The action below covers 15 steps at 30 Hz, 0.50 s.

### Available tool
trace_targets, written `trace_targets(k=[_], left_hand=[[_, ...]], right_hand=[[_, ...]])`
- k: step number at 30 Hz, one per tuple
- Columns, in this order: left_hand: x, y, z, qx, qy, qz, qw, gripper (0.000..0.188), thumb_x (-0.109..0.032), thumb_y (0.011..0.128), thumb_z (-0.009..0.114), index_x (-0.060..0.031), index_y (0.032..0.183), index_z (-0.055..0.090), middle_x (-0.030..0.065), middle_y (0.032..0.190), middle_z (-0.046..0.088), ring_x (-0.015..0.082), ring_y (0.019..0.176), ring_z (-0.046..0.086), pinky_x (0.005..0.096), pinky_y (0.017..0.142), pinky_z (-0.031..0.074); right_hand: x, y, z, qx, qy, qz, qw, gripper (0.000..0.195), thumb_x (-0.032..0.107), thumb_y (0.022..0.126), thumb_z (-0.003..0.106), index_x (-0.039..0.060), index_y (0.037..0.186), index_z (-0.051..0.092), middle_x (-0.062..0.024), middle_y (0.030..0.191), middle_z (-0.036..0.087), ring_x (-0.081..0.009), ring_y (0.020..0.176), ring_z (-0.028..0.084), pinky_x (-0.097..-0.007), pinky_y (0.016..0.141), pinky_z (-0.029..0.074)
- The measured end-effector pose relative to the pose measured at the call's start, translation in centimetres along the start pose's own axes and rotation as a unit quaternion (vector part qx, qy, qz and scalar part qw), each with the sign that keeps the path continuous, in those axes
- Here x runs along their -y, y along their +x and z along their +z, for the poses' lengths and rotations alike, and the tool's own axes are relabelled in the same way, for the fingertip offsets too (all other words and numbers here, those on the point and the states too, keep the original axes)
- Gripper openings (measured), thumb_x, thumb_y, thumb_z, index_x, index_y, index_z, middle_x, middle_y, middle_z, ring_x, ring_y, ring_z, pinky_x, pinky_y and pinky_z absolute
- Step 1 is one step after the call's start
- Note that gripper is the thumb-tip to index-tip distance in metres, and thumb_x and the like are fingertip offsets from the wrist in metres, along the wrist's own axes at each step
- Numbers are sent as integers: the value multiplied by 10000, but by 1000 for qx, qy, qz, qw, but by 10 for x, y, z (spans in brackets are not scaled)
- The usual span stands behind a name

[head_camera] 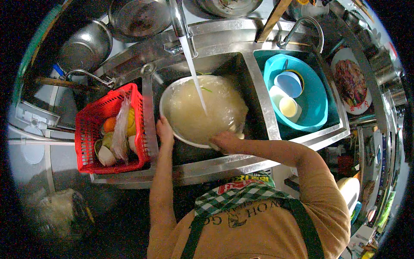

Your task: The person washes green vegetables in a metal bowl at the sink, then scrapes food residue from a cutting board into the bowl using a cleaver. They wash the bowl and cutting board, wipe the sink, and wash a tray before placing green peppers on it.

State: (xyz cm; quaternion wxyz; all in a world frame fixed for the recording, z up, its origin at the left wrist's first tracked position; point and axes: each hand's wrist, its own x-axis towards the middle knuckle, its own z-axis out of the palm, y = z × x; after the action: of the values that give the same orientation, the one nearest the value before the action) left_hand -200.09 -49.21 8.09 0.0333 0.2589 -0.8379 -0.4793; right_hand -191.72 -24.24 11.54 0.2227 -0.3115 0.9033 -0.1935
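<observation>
A large round metal basin (165,94) stands tilted in the middle sink, filled to the rim with cloudy water. Water pours into it from the faucet (179,21). On the basin's left rim rests my left hand (165,131), fingers around the edge. My right hand (226,141) is at the lower right rim, its fingers partly hidden, with small pale pieces beside it that I cannot identify. Thin green strips (205,89) lie near the stream and at the far rim.
On the left a red plastic basket (142,129) holds produce and a clear plastic bag. In the right sink sits a turquoise tub (315,97) with bowls. Metal pots (85,48) line the back; a wooden bar (273,21) leans at the back right.
</observation>
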Motion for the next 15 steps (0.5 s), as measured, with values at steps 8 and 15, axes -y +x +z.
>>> trace_targets(k=[8,15], left_hand=[[-92,-42,-59,-46,269,143,951,390,-316,878,326,27,880,513,275,825,543,445,811,506,504,716,391],[-89,-10,-51,-50,300,175,936,386,-315,880,323,24,854,506,261,802,557,434,759,528,504,684,407]], right_hand=[[105,34,-59,-29,182,33,982,617,159,571,643,56,1138,424,-209,947,546,-378,883,526,-448,736,437],[24,57,39,42,473,-56,878,509,186,691,577,37,1152,423,-201,1053,505,-340,928,504,-420,758,426]])
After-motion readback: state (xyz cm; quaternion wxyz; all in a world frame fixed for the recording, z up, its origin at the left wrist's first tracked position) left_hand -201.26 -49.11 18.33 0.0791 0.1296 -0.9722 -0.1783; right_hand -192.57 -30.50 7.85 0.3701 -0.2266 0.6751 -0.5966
